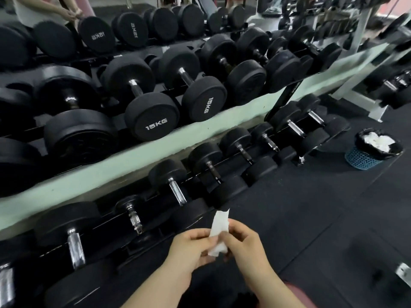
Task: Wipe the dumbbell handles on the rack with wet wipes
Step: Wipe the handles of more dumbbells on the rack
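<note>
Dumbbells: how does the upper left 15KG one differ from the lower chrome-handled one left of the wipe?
The 15KG dumbbell has larger heads with white lettering; the lower dumbbell has smaller heads, no marking visible. The lower dumbbell's handle shows more chrome than the 15KG dumbbell's. The lower one lies near the wet wipe; the 15KG one sits farther. Both have round black heads.

Floor (311, 218): black rubber tiles lying edge to edge.
Bin (361, 161): blue mesh, black liner, standing on the floor, holding white crumpled paper (375, 140).
</note>
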